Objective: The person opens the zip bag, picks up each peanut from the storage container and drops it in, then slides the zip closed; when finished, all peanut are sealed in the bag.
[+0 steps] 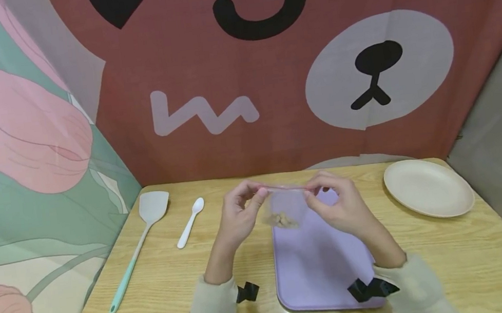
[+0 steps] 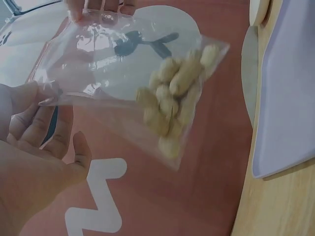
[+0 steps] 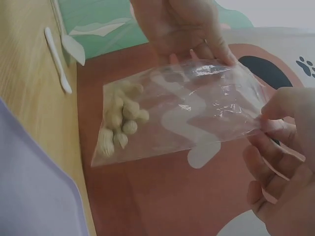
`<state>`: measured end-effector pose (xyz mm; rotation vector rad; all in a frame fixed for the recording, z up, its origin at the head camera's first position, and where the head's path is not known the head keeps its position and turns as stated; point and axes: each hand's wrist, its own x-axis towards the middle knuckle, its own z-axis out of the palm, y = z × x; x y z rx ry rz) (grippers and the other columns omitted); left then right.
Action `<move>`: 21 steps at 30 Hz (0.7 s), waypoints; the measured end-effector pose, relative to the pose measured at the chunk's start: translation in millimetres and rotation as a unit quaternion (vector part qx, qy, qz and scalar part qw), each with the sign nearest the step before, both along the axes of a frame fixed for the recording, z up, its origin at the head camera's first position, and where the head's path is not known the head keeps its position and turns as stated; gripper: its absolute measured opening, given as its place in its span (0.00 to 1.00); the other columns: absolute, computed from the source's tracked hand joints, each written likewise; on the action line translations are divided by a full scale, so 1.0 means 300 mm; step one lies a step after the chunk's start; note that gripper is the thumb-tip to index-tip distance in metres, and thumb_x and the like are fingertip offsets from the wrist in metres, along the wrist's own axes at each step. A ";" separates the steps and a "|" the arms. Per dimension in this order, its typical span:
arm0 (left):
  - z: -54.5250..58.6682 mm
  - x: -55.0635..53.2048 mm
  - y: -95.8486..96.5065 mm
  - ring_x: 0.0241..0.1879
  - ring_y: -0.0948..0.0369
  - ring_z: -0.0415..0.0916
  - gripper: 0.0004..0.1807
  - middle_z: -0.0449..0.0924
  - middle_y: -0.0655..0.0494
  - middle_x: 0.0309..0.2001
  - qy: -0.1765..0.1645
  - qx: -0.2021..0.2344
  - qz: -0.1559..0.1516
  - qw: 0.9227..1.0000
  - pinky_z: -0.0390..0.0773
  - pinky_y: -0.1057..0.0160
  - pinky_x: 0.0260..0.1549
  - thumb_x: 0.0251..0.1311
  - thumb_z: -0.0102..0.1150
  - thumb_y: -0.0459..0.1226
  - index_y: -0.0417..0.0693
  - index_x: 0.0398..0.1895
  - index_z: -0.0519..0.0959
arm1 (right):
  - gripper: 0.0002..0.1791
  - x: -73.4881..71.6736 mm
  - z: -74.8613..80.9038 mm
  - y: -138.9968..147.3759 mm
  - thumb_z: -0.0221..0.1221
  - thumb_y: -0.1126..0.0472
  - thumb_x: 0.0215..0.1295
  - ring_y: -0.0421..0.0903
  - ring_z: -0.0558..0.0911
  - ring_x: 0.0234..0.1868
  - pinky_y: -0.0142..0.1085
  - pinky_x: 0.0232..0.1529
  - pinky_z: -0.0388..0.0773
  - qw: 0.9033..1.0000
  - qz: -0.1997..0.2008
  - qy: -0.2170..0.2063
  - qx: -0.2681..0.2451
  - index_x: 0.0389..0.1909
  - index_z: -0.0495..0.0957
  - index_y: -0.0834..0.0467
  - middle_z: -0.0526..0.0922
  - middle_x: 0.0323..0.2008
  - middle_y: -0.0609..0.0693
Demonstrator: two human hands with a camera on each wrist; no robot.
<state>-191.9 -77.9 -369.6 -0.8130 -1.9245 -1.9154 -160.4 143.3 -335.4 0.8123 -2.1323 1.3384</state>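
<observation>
A clear plastic zip bag [image 1: 288, 205] hangs between both hands over the far end of a purple tray [image 1: 321, 267]. Several peanuts in their shells [image 2: 172, 93] are gathered at the bag's bottom. My left hand [image 1: 240, 214] pinches one top corner between thumb and fingers. At the opposite top corner, my right hand [image 1: 337, 203] pinches the bag the same way. The bag's top edge is stretched nearly straight between them. In the right wrist view, the peanuts [image 3: 120, 115] show through the clear plastic.
Left of the tray lie a white spoon [image 1: 190, 223] and a spatula [image 1: 147, 225] with a mint-green handle end. A cream plate [image 1: 428, 188] stands at the table's right. Behind the wooden table [image 1: 452, 252] hangs a cloth with a bear face [image 1: 269, 72].
</observation>
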 end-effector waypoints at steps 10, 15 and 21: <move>-0.009 0.001 0.014 0.38 0.59 0.78 0.03 0.83 0.41 0.35 0.008 -0.019 -0.005 1.000 0.77 0.59 0.41 0.64 0.60 0.25 0.32 0.37 0.82 | 0.09 -0.054 -0.079 0.012 0.64 0.72 0.62 0.42 0.75 0.32 0.33 0.37 0.69 1.000 0.021 0.002 0.014 0.33 0.84 0.54 0.81 0.30 0.44; -0.017 0.007 0.027 0.37 0.58 0.78 0.04 0.83 0.43 0.34 0.017 -0.039 0.000 0.999 0.77 0.56 0.42 0.63 0.61 0.25 0.33 0.38 0.84 | 0.06 -0.046 -0.069 0.009 0.66 0.70 0.60 0.42 0.77 0.36 0.37 0.41 0.72 0.999 0.002 0.004 0.039 0.35 0.85 0.56 0.82 0.33 0.42; -0.027 0.018 0.060 0.38 0.60 0.79 0.05 0.85 0.52 0.35 0.035 -0.084 -0.004 0.996 0.76 0.52 0.44 0.65 0.62 0.30 0.39 0.40 0.86 | 0.04 -0.050 -0.051 -0.018 0.68 0.64 0.58 0.45 0.79 0.42 0.49 0.46 0.68 0.991 -0.014 0.054 0.123 0.34 0.87 0.55 0.83 0.33 0.41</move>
